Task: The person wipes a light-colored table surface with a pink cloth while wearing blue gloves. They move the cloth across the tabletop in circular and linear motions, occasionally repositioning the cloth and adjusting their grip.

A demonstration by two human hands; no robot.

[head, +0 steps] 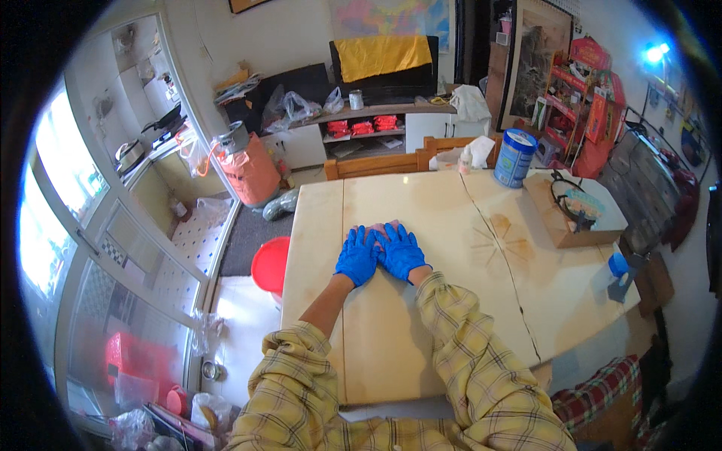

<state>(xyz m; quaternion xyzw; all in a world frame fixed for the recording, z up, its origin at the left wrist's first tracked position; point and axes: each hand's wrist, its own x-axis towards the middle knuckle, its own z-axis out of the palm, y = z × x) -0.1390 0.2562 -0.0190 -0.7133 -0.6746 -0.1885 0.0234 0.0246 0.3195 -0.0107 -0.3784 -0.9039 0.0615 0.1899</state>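
A cream tabletop [406, 338] with a seam near its left side and a dark crack across its right half lies before me. My left hand [357, 257], in a blue disposable glove, presses palm down near the table's left side. Right beside it, my right hand [401, 252] wears a matching glove, its thumb side close against the left one. Both hands hold a pink cloth [388, 229] down on the surface. Only the cloth's far edge and a bit between the fingers show; the rest is hidden beneath the gloves.
A blue can [515, 158], a small bottle [465, 160] and a cardboard box [569, 234] bearing a black ring-shaped stand [567, 197] are at the far right. A blue-capped item [618, 265] is near the right edge. A red-lidded bucket [271, 264] stands left of the table.
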